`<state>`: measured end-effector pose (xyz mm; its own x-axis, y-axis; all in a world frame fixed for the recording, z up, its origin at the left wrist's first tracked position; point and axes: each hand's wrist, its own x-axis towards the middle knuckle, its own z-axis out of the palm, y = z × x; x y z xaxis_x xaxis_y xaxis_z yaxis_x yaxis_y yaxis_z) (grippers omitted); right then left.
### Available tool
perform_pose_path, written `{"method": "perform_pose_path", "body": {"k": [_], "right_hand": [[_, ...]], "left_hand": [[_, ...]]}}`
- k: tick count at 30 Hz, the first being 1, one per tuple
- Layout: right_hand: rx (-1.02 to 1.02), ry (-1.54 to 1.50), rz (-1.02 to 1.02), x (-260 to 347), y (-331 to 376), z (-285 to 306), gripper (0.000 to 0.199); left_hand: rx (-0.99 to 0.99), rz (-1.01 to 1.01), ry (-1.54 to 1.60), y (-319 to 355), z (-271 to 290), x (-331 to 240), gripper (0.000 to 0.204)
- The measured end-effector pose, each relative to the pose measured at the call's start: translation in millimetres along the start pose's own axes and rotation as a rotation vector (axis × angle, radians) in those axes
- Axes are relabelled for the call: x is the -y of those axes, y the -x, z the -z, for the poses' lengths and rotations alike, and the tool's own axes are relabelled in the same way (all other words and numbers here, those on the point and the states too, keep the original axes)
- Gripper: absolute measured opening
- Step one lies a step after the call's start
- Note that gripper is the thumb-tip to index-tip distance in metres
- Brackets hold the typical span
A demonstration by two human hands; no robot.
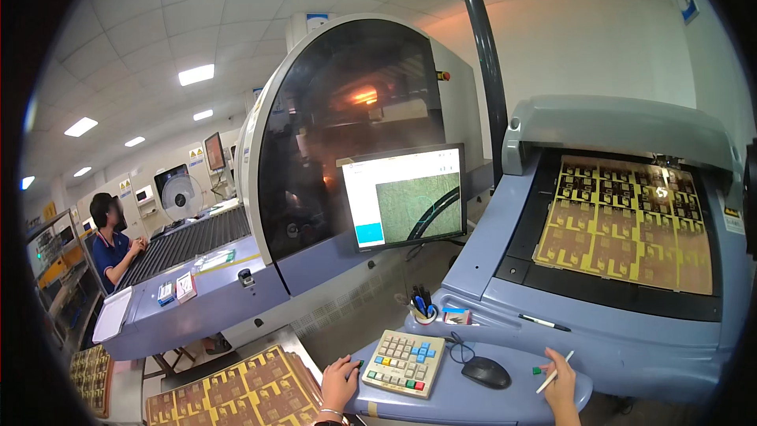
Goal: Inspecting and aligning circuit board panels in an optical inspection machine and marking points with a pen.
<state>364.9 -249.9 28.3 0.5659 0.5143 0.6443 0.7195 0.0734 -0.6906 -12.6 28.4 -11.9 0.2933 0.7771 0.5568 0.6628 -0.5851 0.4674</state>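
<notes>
Sat at a blue-grey inspection station, both hands down on the rounded console shelf [473, 398].

Left hand [337, 384] rested with curled fingers empty against the edge of the beige keypad with coloured keys [404, 362]; right hand [561, 383] closed around a slim white pen [554, 372], close to the black computer mouse [486, 371]. Yellow-and-brown printed circuit panel [627, 223] already lay flat on the dark machine bed [552, 278], apparently loaded and under check. Stack of similar panels [236, 394] waited lower left, seemingly unprocessed.
</notes>
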Motion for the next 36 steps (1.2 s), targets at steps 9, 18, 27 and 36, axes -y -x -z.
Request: {"method": "perform_pose_path", "body": {"k": [9, 18, 27, 36], "right_hand": [[-0.011, -0.038, -0.028, -6, 1, -1, 0.029], [-0.014, -0.057, -0.036, -5, 1, -1, 0.028], [0.021, -0.069, -0.061, -7, 2, 2, 0.026], [0.020, -0.146, -0.105, 2, 2, 2, 0.024]], "left_hand": [[0.000, 0.015, -0.006, 0, 1, -1, 0.022], [0.019, -0.040, -0.095, -1, 0, -4, 0.020], [-0.013, 0.016, -0.012, -1, 2, -6, 0.019], [-0.022, 0.026, -0.012, 0, 2, -6, 0.020]]}}
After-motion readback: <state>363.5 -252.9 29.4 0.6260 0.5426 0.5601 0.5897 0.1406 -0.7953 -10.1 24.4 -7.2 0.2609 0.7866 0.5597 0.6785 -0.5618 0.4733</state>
